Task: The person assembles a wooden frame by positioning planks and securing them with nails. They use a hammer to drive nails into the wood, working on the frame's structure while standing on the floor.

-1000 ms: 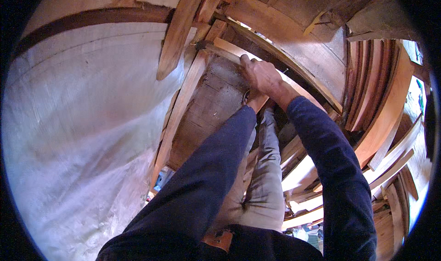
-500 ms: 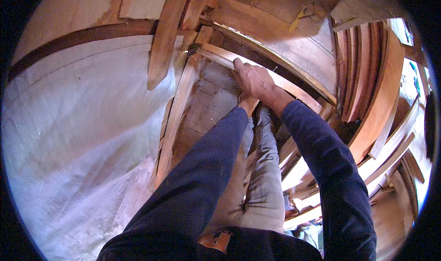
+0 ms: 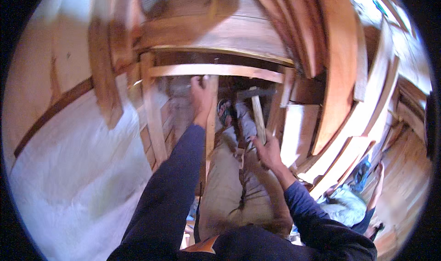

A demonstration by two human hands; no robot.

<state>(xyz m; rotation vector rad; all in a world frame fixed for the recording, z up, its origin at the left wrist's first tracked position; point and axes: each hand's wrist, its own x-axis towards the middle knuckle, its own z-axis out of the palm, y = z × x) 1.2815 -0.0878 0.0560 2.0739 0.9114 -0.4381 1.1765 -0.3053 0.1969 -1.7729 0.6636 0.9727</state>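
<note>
A hammer is gripped by its pale wooden handle (image 3: pixel 258 116) in my right hand (image 3: pixel 269 153). Its dark head (image 3: pixel 254 93) points away from me, over my lower legs. Just below a light wooden crosspiece (image 3: pixel 220 70), my left hand (image 3: pixel 200 102) is raised with its fingers curled. What they hold, if anything, is too blurred to make out. An upright wooden strip (image 3: pixel 211 128) runs close beside that hand. A small nail-like piece (image 3: pixel 216 60) stands up at the crosspiece's far edge.
Curved planks (image 3: pixel 337 68) are stacked at the right. A pale sheet-like surface (image 3: pixel 78 178) covers the left side, below a hanging board (image 3: pixel 103 63). Another person (image 3: pixel 349 203) is at the lower right. Wooden uprights (image 3: pixel 154 109) frame the gap around my legs.
My hands were close together at the hammer handle and have parted. The hammer has come down to the right in my right hand. The view has turned, and the crosspiece now lies level.
</note>
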